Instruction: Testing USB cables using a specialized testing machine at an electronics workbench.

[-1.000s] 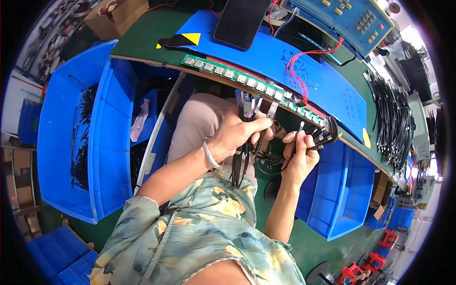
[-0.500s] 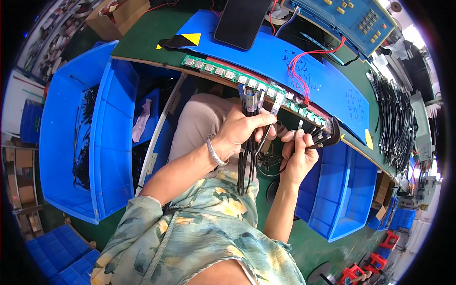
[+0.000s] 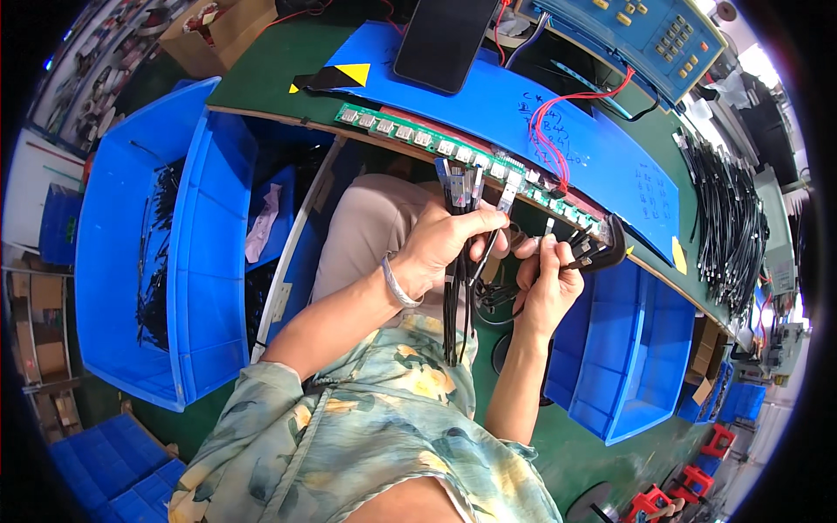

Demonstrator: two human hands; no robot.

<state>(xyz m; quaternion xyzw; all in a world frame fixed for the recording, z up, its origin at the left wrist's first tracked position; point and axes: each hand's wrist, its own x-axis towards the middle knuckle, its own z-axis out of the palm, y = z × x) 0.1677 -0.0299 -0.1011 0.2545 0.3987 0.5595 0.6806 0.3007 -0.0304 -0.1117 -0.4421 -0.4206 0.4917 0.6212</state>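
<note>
My left hand [image 3: 449, 237] is closed round a bundle of black USB cables [image 3: 455, 196], their flat metal plugs pointing up and their tails hanging below. Between its thumb and forefinger one USB plug [image 3: 509, 187] stands apart, its tip at the edge of a long green circuit board [image 3: 405, 131] lined with metal sockets. Whether that tip is inside a socket I cannot tell. To the right, my right hand [image 3: 549, 272] pinches a small silver cable plug [image 3: 549, 225] just below the board's right part. The rest of that cable is mostly hidden by the fingers.
Behind the board lie a blue sheet [image 3: 610, 157] and a black phone [image 3: 443, 44]; a blue tester [image 3: 658, 44] with red wires stands beyond. Black cables [image 3: 724, 227] are heaped at the right. Blue bins [image 3: 214, 261] flank the bench [image 3: 279, 65]; several red stools stand lower right.
Both hands stay almost in place. The lower ends of the cable bundle have swung slightly to the right, and the small plug in my right hand has tipped slightly.
</note>
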